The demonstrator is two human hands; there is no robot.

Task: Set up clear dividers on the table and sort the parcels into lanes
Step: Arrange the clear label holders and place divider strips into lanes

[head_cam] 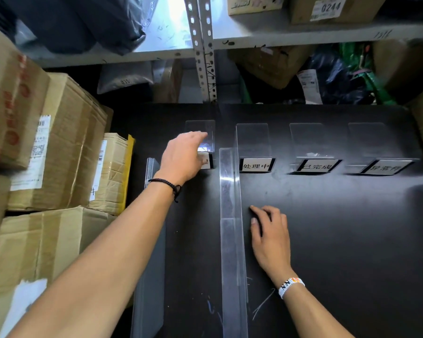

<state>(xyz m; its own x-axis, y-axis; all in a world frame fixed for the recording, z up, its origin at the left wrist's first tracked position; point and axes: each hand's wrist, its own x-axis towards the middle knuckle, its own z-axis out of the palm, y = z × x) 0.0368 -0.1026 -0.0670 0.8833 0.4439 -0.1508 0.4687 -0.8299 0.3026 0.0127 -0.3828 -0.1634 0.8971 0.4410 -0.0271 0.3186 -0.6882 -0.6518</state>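
Nearest the camera, the right hand [270,242] lies palm down on the matte black table [340,228]. Its fingers are relaxed and spread, holding nothing. Just left of those fingertips stands the long clear acrylic divider strip [230,215], upright on its flat foot and running away from the person. Whether the fingertips touch the foot cannot be told.

Further left, past the left forearm, a stack of spare clear divider sheets [150,264] stands on edge near the table's side.

Beyond this, the left hand [182,157] reaches over the first clear acrylic label stand [202,128]. Its fingers are hidden behind the knuckles, so it cannot be told whether they pinch the stand or only touch it. To the right of those fingers, past the divider's far end, three more clear stands form a row: the second printed stand [255,164], the third printed stand [316,165] and the fourth printed stand [386,168].

The step in hand appears to be laying out lanes: one divider is set, and the first stand is being adjusted. Sorting has not begun, as the brown cardboard parcels [59,142] sit stacked left of the left hand, off the table. The next move probably calls for taking a spare sheet and standing it between the second and third stands, parallel to the first. The grey metal shelving [303,35] lies behind.
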